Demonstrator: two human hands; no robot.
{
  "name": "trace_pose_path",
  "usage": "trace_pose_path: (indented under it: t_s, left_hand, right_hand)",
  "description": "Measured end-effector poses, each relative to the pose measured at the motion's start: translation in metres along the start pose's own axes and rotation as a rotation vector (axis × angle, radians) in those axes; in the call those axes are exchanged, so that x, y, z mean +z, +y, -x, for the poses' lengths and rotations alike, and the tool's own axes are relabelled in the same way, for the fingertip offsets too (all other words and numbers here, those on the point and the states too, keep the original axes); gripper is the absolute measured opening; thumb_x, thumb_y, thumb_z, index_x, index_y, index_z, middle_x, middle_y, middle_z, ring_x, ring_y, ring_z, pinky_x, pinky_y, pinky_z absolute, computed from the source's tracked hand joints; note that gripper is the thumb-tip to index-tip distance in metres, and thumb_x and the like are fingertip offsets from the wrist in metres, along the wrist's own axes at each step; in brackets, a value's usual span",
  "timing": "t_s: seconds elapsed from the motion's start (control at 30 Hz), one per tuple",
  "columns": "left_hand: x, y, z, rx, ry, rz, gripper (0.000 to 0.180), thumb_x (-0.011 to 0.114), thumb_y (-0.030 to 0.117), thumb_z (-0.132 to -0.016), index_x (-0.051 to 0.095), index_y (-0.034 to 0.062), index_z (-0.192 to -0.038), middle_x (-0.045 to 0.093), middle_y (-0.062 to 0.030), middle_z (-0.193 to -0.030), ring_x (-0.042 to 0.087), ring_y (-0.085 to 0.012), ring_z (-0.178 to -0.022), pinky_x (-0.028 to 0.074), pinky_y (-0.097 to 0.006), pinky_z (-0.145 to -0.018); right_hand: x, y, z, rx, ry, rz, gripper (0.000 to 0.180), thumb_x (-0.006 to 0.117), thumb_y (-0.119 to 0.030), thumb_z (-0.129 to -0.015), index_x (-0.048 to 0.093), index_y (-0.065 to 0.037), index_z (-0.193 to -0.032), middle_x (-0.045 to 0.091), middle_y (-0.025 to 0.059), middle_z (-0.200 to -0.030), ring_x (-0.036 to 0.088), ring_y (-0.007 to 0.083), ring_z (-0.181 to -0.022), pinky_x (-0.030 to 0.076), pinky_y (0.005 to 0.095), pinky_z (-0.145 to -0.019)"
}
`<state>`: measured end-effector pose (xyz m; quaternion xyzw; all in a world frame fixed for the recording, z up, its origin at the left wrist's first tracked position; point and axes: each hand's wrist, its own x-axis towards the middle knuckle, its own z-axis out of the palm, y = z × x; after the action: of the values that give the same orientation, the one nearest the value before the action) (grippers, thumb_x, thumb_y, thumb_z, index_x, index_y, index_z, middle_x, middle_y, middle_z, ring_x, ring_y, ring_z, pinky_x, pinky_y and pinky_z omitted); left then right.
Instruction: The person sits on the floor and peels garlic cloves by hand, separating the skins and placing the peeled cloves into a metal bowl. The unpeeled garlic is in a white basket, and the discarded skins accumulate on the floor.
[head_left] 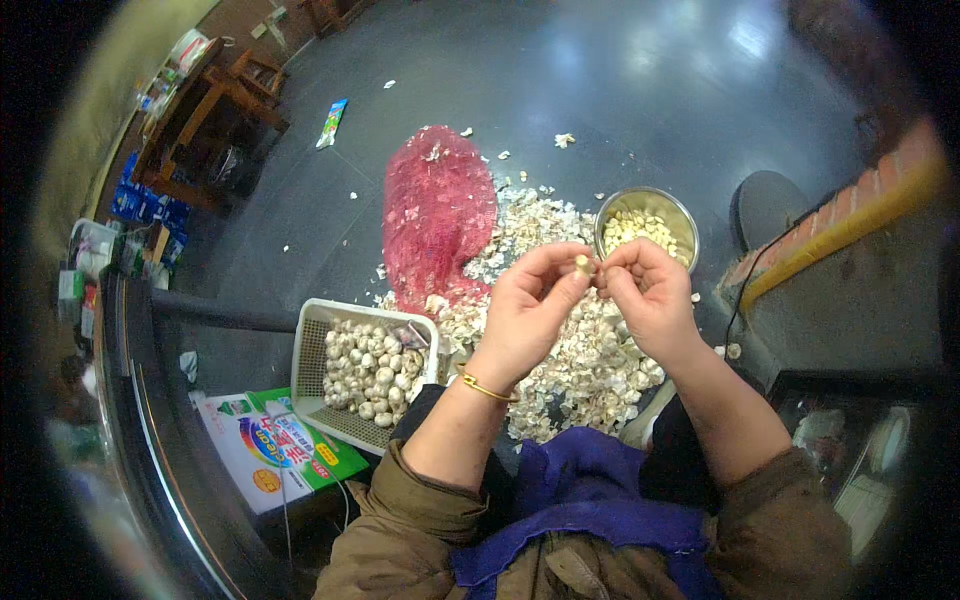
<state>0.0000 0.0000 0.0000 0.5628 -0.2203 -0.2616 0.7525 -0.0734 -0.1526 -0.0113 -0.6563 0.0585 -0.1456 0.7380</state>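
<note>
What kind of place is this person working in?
Probably a kitchen back room or food-prep workspace: peelings heaped on the floor, a white basket of garlic bulbs, and a metal bowl of peeled cloves.

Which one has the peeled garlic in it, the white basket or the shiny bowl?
The round metal bowl beyond the right hand holds smooth, peeled cloves. The white plastic basket, left of the left hand, holds garlic with its papery skin on.

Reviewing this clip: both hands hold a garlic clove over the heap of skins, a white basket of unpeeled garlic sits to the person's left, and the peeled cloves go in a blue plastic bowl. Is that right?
Not quite. The head view shows the peeled cloves in a round metal bowl, not a blue plastic one. The rest holds: left hand and right hand pinch a garlic clove above the heap of skins, white basket on the left.
</note>
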Motion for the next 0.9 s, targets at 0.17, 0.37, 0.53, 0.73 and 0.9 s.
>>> trace_pose_path:
  t_s: [0.17, 0.37, 0.53, 0.73, 0.9]
  left_hand:
    - [0.0, 0.007, -0.002, -0.061, 0.082, 0.206, 0.028, 0.062, 0.011, -0.095, 0.059, 0.0013, -0.122, 0.068, -0.0131, -0.111, 0.066, -0.0193, -0.101, 0.053, -0.034, -0.091]
    - [0.003, 0.004, 0.001, -0.095, 0.104, 0.151, 0.027, 0.069, 0.004, -0.089, 0.062, 0.0019, -0.115, 0.067, -0.0062, -0.104, 0.063, -0.0135, -0.096, 0.053, -0.028, -0.086]
    - [0.001, 0.004, 0.002, -0.1, 0.098, 0.165, 0.024, 0.071, 0.001, -0.087, 0.062, 0.0023, -0.109, 0.067, -0.0039, -0.101, 0.062, -0.0108, -0.093, 0.052, -0.026, -0.084]
    - [-0.005, 0.005, 0.004, -0.099, 0.069, 0.007, 0.019, 0.068, 0.002, -0.089, 0.062, 0.0024, -0.107, 0.067, -0.0053, -0.1, 0.065, -0.0143, -0.093, 0.054, -0.029, -0.085]
    - [-0.002, 0.003, 0.006, -0.099, 0.046, 0.05, 0.025, 0.069, 0.004, -0.09, 0.064, -0.0002, -0.115, 0.069, -0.005, -0.104, 0.062, -0.0097, -0.093, 0.051, -0.024, -0.083]
  right_hand:
    - [-0.007, -0.006, -0.003, -0.18, -0.015, 0.111, 0.007, 0.056, -0.002, -0.094, 0.059, 0.002, -0.099, 0.064, 0.0021, -0.083, 0.059, 0.0071, -0.075, 0.049, 0.0242, -0.067]
    - [0.006, -0.014, 0.001, -0.16, 0.082, 0.103, 0.008, 0.059, -0.001, -0.092, 0.061, 0.001, -0.1, 0.063, 0.0046, -0.092, 0.061, 0.0084, -0.082, 0.05, 0.0237, -0.074]
    - [0.01, -0.018, -0.001, -0.19, 0.048, 0.176, 0.013, 0.062, 0.001, -0.088, 0.063, 0.002, -0.101, 0.064, 0.0079, -0.091, 0.064, 0.0122, -0.08, 0.054, 0.0261, -0.07]
    - [0.01, -0.015, -0.002, -0.23, 0.05, 0.25, 0.01, 0.063, 0.002, -0.086, 0.064, 0.001, -0.095, 0.066, 0.0104, -0.088, 0.067, 0.0148, -0.078, 0.056, 0.028, -0.067]
    - [0.009, -0.011, -0.003, -0.222, 0.069, 0.196, 0.007, 0.062, 0.001, -0.087, 0.065, 0.001, -0.093, 0.066, 0.0099, -0.084, 0.067, 0.0146, -0.074, 0.055, 0.0279, -0.065]
